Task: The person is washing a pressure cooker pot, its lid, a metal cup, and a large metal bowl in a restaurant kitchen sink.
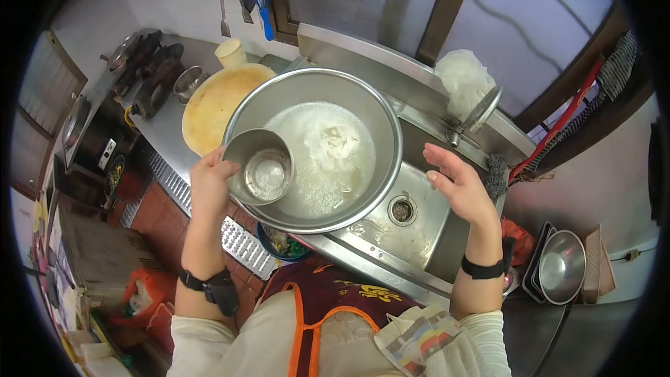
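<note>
My left hand (211, 180) grips the rim of a small metal bowl (241, 167), tilted so its inside faces me. The small bowl hangs over the left side of a large steel basin (387, 115). Cloudy whitish liquid (300, 188) fills the bottom of the basin, with a pale white mound (335, 143) standing out of it. My right hand (457, 181) is raised above the sink, fingers stretched and thumb apart, holding nothing. It is to the right of the basin and does not touch it.
The basin overlaps the left part of the steel sink (426, 220), where a drain (402, 210) shows. A faucet (478, 115) with a whitish bag (464, 80) stands behind. Left lies a round board (209, 112); a blue whisk (260, 0) hangs on the wall. Metal bowls (562, 265) stand right.
</note>
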`<state>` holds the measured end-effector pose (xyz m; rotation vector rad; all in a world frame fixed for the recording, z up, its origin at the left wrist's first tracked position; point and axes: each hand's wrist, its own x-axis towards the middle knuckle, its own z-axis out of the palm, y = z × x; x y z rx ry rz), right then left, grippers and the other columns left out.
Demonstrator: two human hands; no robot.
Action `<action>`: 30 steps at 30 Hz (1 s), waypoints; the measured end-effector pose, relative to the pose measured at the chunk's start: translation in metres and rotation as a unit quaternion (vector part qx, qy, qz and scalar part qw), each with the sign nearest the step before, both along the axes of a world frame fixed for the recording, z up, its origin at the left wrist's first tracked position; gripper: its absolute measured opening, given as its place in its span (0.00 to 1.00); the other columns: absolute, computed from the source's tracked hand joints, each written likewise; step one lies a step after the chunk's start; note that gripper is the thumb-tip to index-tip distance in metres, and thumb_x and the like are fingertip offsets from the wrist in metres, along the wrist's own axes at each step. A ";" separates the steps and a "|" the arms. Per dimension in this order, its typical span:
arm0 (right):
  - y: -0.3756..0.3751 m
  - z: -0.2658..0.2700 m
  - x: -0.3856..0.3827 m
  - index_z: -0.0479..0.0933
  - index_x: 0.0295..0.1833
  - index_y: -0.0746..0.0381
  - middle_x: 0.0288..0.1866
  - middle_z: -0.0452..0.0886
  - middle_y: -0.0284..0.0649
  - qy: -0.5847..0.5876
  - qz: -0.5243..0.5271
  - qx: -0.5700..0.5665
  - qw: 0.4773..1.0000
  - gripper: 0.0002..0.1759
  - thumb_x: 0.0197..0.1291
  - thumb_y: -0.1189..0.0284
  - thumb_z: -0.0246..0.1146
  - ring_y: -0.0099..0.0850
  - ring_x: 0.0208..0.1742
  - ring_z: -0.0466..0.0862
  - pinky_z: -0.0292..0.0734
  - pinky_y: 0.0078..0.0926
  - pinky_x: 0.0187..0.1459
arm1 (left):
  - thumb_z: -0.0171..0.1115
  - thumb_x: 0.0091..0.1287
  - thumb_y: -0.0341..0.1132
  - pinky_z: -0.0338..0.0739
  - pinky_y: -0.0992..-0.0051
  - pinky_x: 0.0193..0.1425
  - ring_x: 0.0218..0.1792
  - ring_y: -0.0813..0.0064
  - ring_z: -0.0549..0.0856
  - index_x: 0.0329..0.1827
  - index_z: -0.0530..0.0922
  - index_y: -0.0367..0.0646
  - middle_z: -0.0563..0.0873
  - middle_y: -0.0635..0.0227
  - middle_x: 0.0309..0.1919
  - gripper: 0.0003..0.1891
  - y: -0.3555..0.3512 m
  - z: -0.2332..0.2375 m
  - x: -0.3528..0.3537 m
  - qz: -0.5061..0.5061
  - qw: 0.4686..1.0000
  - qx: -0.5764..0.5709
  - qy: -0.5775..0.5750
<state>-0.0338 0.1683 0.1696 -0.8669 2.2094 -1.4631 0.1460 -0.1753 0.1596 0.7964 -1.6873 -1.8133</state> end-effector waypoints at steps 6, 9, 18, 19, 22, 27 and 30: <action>-0.023 0.008 0.033 0.68 0.60 0.67 0.50 0.78 0.41 -0.081 0.067 -0.111 0.988 0.22 0.59 0.76 0.57 0.27 0.53 0.76 0.68 0.26 0.56 | 0.52 0.43 0.22 0.76 0.79 0.32 0.27 0.74 0.81 0.34 0.77 0.30 0.83 0.62 0.30 0.13 -0.035 0.019 0.099 -0.032 0.994 0.102 0.015; -0.046 0.015 0.064 0.68 0.59 0.67 0.49 0.78 0.40 -0.162 0.165 -0.152 0.961 0.21 0.58 0.79 0.57 0.27 0.50 0.77 0.70 0.25 0.54 | 0.53 0.38 0.21 0.76 0.77 0.31 0.25 0.74 0.80 0.19 0.73 0.35 0.82 0.61 0.30 0.04 -0.054 0.006 0.161 0.028 0.994 0.102 -0.016; -0.159 -0.078 0.163 0.68 0.58 0.65 0.47 0.79 0.43 -0.326 0.387 0.043 0.861 0.19 0.61 0.74 0.56 0.29 0.46 0.79 0.74 0.24 0.49 | 0.55 0.44 0.22 0.73 0.77 0.35 0.27 0.75 0.78 0.38 0.80 0.28 0.83 0.65 0.28 0.16 -0.064 -0.125 0.182 -0.013 0.950 0.049 -0.307; -0.169 -0.108 0.177 0.69 0.58 0.64 0.47 0.79 0.44 -0.320 0.379 0.055 0.867 0.19 0.61 0.72 0.57 0.29 0.46 0.80 0.74 0.25 0.48 | 0.55 0.44 0.22 0.72 0.75 0.34 0.27 0.74 0.78 0.35 0.81 0.29 0.82 0.66 0.26 0.14 -0.066 -0.162 0.180 -0.035 0.943 0.010 -0.332; -0.189 -0.202 0.212 0.71 0.55 0.61 0.45 0.80 0.47 -0.273 0.332 0.137 0.892 0.19 0.59 0.67 0.57 0.35 0.45 0.81 0.76 0.30 0.44 | 0.53 0.47 0.28 0.75 0.64 0.39 0.31 0.55 0.81 0.29 0.80 0.34 0.80 0.46 0.27 0.09 -0.066 -0.267 0.174 -0.177 0.896 -0.176 -0.367; -0.184 -0.300 0.235 0.76 0.47 0.59 0.34 0.81 0.48 -0.122 0.096 0.352 0.923 0.15 0.57 0.64 0.57 0.42 0.39 0.82 0.75 0.35 0.43 | 0.53 0.47 0.29 0.76 0.63 0.46 0.39 0.51 0.81 0.32 0.81 0.37 0.82 0.51 0.37 0.12 0.002 -0.361 0.158 -0.273 0.842 -0.205 -0.418; -0.159 -0.365 0.240 0.76 0.47 0.64 0.34 0.82 0.42 -0.241 -0.007 0.292 0.925 0.12 0.58 0.72 0.58 0.28 0.36 0.81 0.75 0.23 0.39 | 0.51 0.49 0.32 0.75 0.65 0.50 0.43 0.56 0.81 0.38 0.80 0.37 0.81 0.52 0.42 0.15 0.034 -0.408 0.166 -0.290 0.866 -0.145 -0.380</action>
